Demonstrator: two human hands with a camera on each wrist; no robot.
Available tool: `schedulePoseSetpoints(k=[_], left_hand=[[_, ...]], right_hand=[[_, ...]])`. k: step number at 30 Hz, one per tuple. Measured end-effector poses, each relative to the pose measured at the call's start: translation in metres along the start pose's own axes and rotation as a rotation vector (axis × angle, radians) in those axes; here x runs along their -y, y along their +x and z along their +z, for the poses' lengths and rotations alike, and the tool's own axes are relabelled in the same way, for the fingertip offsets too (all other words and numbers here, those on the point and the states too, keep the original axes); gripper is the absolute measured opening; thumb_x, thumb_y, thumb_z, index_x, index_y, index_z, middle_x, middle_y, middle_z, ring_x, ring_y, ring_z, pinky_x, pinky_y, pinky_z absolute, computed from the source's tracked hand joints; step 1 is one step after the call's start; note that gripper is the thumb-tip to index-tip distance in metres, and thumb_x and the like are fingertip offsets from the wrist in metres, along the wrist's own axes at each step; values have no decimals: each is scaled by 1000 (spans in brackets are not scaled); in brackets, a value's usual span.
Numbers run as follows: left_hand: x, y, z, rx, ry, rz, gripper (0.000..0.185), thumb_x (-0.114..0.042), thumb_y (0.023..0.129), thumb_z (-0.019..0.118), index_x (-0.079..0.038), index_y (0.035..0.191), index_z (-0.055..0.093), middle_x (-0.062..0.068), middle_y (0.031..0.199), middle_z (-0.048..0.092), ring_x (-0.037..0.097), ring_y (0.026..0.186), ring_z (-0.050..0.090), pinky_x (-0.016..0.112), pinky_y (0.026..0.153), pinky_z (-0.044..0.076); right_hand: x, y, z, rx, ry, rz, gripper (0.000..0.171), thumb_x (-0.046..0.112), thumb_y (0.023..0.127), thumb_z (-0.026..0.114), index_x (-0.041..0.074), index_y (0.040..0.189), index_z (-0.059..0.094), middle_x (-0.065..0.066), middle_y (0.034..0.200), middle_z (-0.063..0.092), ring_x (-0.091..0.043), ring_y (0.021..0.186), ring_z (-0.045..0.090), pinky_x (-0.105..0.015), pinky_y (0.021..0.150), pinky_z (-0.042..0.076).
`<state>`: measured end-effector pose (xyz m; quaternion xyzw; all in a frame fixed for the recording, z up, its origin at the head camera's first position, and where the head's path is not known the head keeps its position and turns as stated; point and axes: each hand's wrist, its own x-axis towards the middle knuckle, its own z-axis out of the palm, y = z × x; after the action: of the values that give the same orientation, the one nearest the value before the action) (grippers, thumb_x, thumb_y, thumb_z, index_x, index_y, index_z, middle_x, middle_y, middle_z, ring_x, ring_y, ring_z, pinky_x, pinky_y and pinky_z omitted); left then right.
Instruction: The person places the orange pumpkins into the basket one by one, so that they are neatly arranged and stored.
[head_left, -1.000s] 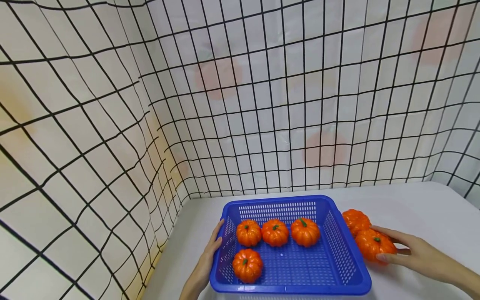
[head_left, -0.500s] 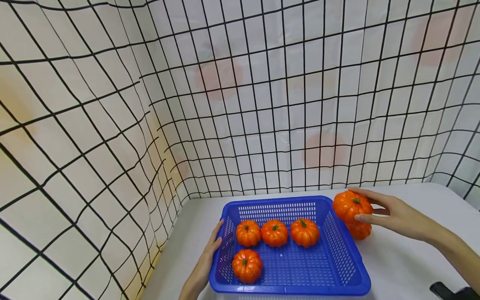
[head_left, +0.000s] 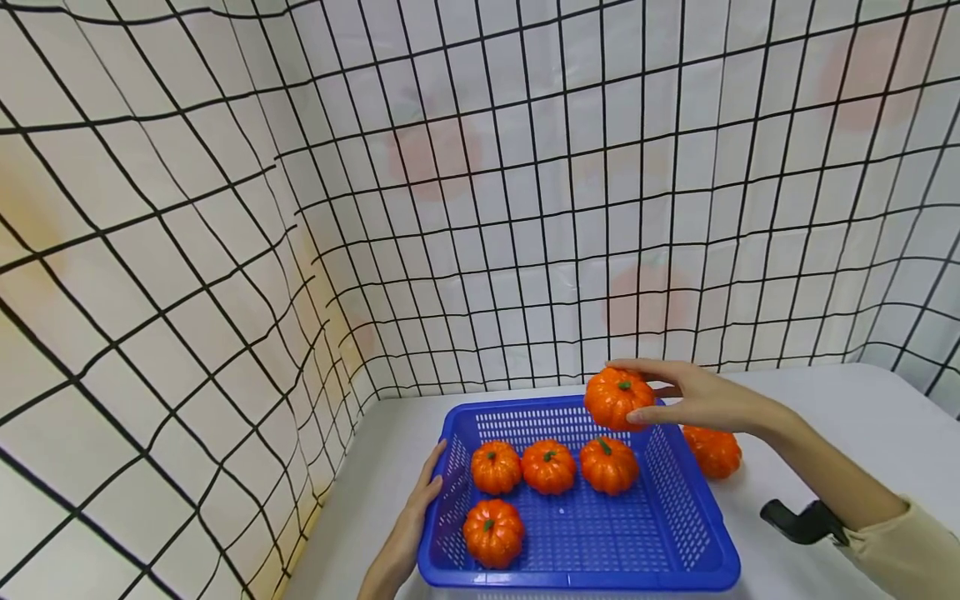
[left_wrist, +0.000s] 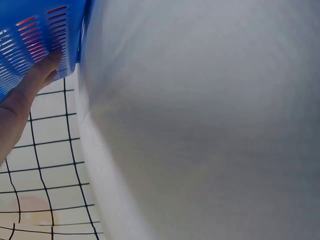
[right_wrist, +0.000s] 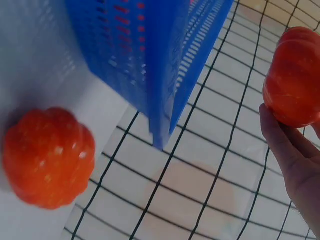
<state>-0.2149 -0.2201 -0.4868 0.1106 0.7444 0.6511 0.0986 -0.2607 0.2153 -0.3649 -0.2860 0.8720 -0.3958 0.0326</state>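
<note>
Grid-patterned curtains back a white table [head_left: 825,417]. Head view: the right hand [head_left: 697,400] grips a toy pumpkin [head_left: 617,398] above the blue basket's [head_left: 577,575] two-o'clock corner; the left hand [head_left: 416,508] lies flat against its nine-o'clock wall. Left wrist view: straight fingers [left_wrist: 37,75] touch the basket. Right wrist view: the pumpkin [right_wrist: 295,75] sits at the fingertips' twelve o'clock.

The basket [head_left: 686,533] is bright blue plastic with a pattern of small slotted holes in its walls and floor, and the pumpkins, the lifted pumpkin [head_left: 617,398] as well as the pumpkin on the table [head_left: 714,452] and the four pumpkins in the basket [head_left: 550,467], are glossy orange with ribbed skins and small green stems. The table [head_left: 840,425] is plain white. The backdrop [head_left: 480,208] is white cloth crossed by a black grid, with faint orange blotches showing through, and the sleeve [head_left: 900,550] is pale cream.
</note>
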Motion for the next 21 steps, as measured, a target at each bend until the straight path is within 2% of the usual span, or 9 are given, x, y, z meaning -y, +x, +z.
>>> schedulePoseSetpoints(k=[6, 11, 15, 21], left_hand=[[-1, -1, 0, 1, 0, -12, 59, -44, 111, 28, -36, 167, 12, 11, 176, -1, 49, 160, -2, 76, 122, -1], [-1, -1, -1, 7, -7, -14, 59, -44, 111, 29, -36, 167, 11, 11, 176, -2, 49, 160, -2, 76, 122, 0], [-1, -1, -2, 2, 4, -23, 60, -45, 111, 29, -36, 167, 11, 11, 176, -2, 50, 160, -2, 76, 121, 0], [-1, -1, -2, 2, 11, -23, 59, -46, 111, 28, -37, 167, 11, 11, 176, -2, 49, 160, -3, 77, 121, 0]], right_hand=[[7, 28, 17, 121, 49, -8, 72, 38, 93, 75, 24, 157, 44, -18, 156, 52, -52, 134, 56, -64, 101, 53], [9, 51, 31, 222, 100, -57, 72, 34, 93, 76, 21, 157, 45, -15, 159, 49, -51, 141, 49, -67, 109, 46], [11, 66, 41, 308, 130, -105, 72, 30, 92, 78, 19, 156, 47, -15, 160, 48, -46, 141, 51, -62, 112, 46], [12, 80, 60, 465, 161, -174, 71, 23, 90, 80, 12, 153, 51, -12, 157, 52, -39, 144, 50, -61, 117, 41]])
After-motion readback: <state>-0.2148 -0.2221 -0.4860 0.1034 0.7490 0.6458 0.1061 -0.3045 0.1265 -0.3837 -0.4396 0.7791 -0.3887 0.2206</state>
